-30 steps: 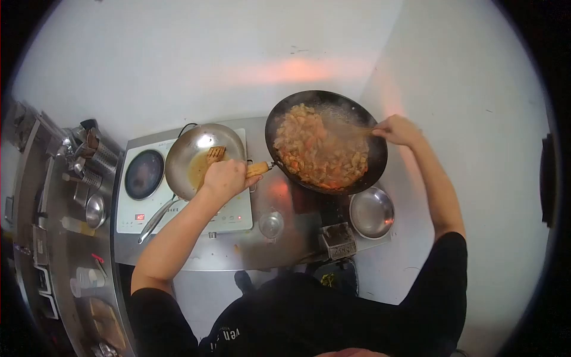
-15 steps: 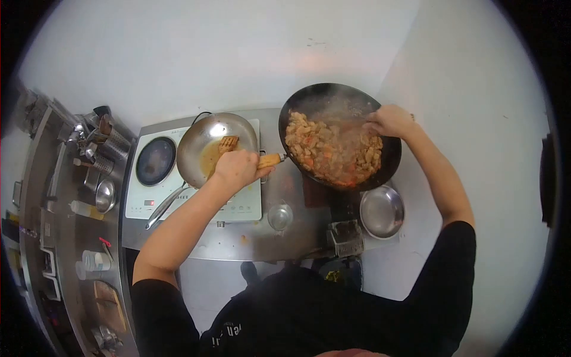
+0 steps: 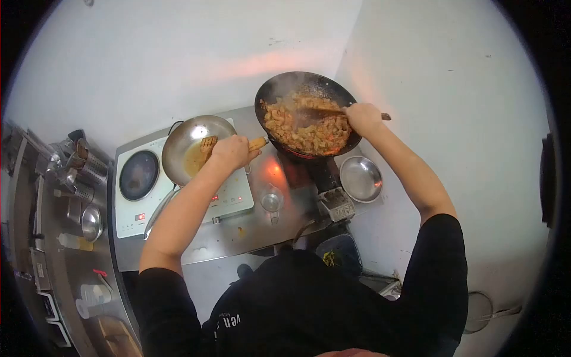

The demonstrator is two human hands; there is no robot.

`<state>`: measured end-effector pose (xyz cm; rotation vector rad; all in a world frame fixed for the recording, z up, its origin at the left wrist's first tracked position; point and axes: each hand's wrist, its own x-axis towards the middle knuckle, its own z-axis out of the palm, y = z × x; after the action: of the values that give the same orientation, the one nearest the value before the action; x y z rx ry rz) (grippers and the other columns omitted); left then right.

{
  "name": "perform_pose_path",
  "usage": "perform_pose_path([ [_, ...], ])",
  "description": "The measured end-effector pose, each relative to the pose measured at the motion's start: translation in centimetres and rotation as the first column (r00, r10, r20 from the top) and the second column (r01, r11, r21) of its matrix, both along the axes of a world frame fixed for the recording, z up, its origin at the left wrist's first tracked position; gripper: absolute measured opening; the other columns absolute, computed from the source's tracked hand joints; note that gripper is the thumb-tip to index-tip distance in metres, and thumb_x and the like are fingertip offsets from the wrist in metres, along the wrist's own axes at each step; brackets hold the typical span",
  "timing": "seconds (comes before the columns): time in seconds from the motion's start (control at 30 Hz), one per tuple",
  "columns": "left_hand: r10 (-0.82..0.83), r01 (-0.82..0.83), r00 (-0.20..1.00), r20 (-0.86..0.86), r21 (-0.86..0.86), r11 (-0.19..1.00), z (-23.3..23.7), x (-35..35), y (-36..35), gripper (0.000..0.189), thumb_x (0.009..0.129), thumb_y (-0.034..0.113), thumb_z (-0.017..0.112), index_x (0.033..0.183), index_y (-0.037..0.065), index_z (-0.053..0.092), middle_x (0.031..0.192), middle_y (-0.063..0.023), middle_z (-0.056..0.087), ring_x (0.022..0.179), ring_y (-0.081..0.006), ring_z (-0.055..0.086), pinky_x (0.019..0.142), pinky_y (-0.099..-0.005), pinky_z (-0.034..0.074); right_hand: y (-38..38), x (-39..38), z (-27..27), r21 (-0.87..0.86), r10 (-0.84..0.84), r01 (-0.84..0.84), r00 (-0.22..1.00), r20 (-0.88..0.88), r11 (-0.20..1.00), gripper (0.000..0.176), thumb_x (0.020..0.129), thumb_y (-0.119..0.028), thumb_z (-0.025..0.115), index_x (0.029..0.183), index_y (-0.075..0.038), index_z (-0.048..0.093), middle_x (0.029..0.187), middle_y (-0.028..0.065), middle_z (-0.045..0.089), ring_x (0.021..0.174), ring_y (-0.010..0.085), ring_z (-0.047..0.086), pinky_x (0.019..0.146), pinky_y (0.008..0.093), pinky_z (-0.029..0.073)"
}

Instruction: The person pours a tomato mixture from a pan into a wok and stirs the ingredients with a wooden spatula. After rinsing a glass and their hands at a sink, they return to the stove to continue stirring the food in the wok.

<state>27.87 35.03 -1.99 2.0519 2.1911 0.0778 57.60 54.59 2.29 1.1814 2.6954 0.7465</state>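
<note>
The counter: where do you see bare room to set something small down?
Bare: the front strip of counter between hob and edge, except some spots; the gap between glass and box. Crowded: the right, where wok, box and bowl cluster; the hob, under pan and left forearm.

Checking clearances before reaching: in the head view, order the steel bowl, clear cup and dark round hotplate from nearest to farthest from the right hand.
From the right hand:
1. Steel bowl: directly below it in view.
2. Clear cup: lower left, near mid-view.
3. Dark round hotplate: far left.
</note>
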Motion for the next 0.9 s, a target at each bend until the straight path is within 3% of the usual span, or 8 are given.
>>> perform_pose_path([
  [0.17, -0.007, 0.007, 0.999, 0.032, 0.01, 1.0, -0.2, -0.3, -0.1, 0.056, 0.083, 0.053, 0.053, 0.085, -0.001, 0.066, 0.084, -0.0211, 0.065, 0.08, -0.0354, 0.065, 0.073, -0.0435, 0.052, -12.0, 2.0, 9.9, -0.105, 0.063, -0.066, 0.997, -0.032, 0.992, 0.014, 0.077, -0.011, 0.055, 0.079, -0.004, 0.067, 0.075, 0.0125, 0.067, 0.072, 0.0259, 0.068, 0.063, 0.0362, 0.054],
  [0.27, -0.024, 0.024, 0.999, 0.036, 0.009, 1.0, 0.4, 0.0, -0.6, 0.056, 0.083, 0.053, 0.053, 0.085, -0.002, 0.066, 0.085, -0.0213, 0.065, 0.081, -0.0357, 0.065, 0.073, -0.0439, 0.052, -14.4, 1.3, 6.6, -0.075, 0.038, -0.03, 0.993, 0.108, 0.997, 0.014, 0.077, -0.011, 0.055, 0.079, -0.006, 0.067, 0.074, 0.012, 0.067, 0.071, 0.0261, 0.067, 0.062, 0.0368, 0.054],
  [0.43, -0.023, 0.022, 0.999, 0.043, 0.013, 1.0, 0.5, 0.4, -0.9, 0.057, 0.083, 0.054, 0.053, 0.088, -0.001, 0.065, 0.089, -0.0216, 0.065, 0.084, -0.0363, 0.064, 0.076, -0.044, 0.051, -7.1, -2.3, -0.1, 0.037, 0.0, 0.004, 0.993, -0.115, 0.999, 0.013, 0.077, -0.011, 0.056, 0.076, -0.007, 0.069, 0.075, 0.0132, 0.067, 0.071, 0.0268, 0.068, 0.062, 0.0357, 0.054],
  [0.5, 0.009, -0.008, 0.999, 0.031, -0.018, 1.0, 1.1, 0.5, -0.9, 0.057, 0.084, 0.054, 0.052, 0.091, -0.002, 0.064, 0.091, -0.0215, 0.065, 0.086, -0.0364, 0.063, 0.077, -0.0441, 0.05, -5.1, -2.7, 0.5, -0.043, -0.184, 0.18, 0.974, -0.13, 0.983, 0.014, 0.079, -0.012, 0.055, 0.079, -0.006, 0.068, 0.08, 0.0144, 0.068, 0.074, 0.0276, 0.068, 0.064, 0.0372, 0.054],
  [0.63, -0.009, 0.01, 0.999, 0.033, -0.027, 1.0, 0.9, 0.2, -0.9, 0.058, 0.084, 0.054, 0.052, 0.092, -0.002, 0.064, 0.093, -0.0214, 0.065, 0.088, -0.0359, 0.063, 0.079, -0.044, 0.05, -12.0, -1.6, 3.9, -0.243, -0.19, 0.131, 0.953, -0.238, 0.961, 0.016, 0.081, -0.01, 0.052, 0.081, -0.002, 0.066, 0.083, 0.0179, 0.067, 0.077, 0.0314, 0.067, 0.065, 0.0421, 0.054],
  [0.7, 0.02, -0.019, 0.999, 0.05, -0.018, 1.0, 0.7, 0.2, -0.8, 0.057, 0.084, 0.054, 0.051, 0.093, -0.001, 0.064, 0.095, -0.0213, 0.064, 0.09, -0.0352, 0.063, 0.079, -0.0438, 0.05, -13.6, -2.9, 1.8, -0.267, -0.02, -0.069, 0.949, -0.316, 0.961, 0.018, 0.081, -0.009, 0.05, 0.082, 0.0, 0.066, 0.083, 0.0205, 0.065, 0.079, 0.0344, 0.066, 0.066, 0.0437, 0.053],
  [0.77, 0.021, -0.02, 0.999, 0.041, -0.03, 0.999, 1.0, 0.4, -1.0, 0.057, 0.084, 0.054, 0.051, 0.094, 0.0, 0.064, 0.096, -0.0213, 0.064, 0.09, -0.0351, 0.063, 0.08, -0.0437, 0.05, -13.5, -6.6, 0.5, -0.221, -0.007, -0.089, 0.917, -0.399, 0.971, 0.019, 0.082, -0.009, 0.049, 0.082, 0.001, 0.065, 0.083, 0.0213, 0.065, 0.08, 0.035, 0.066, 0.068, 0.0442, 0.053],
  [0.9, 0.019, -0.019, 0.999, 0.033, 0.003, 1.0, 0.4, 0.5, -0.8, 0.057, 0.084, 0.055, 0.051, 0.093, 0.0, 0.064, 0.094, -0.0215, 0.065, 0.088, -0.0352, 0.063, 0.079, -0.0438, 0.05, -5.5, -11.1, -2.6, -0.272, -0.268, 0.156, 0.853, -0.448, 0.95, 0.022, 0.082, -0.008, 0.048, 0.086, 0.0, 0.068, 0.089, 0.0231, 0.065, 0.082, 0.0339, 0.066, 0.072, 0.0432, 0.053],
])
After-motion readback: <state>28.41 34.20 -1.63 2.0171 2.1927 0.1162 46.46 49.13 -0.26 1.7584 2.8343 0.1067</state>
